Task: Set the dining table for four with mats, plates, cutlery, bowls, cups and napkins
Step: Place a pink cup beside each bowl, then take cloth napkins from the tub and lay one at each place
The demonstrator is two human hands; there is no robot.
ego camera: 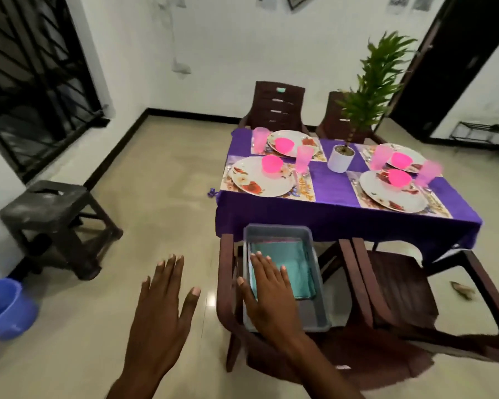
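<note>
The dining table wears a purple cloth and bears several floral mats, each with a white flowered plate, a pink bowl and a pink cup. A grey tray stands on the seat of the near brown chair; folded teal napkins lie inside it. My right hand reaches flat over the tray's left side with straight fingers above the napkins and holds nothing. My left hand hovers spread over the floor, left of the chair, also empty.
A potted plant in a white pot stands at the table's middle. A second chair is to the right, two more at the far side. A dark stool and a blue bucket sit at the left wall.
</note>
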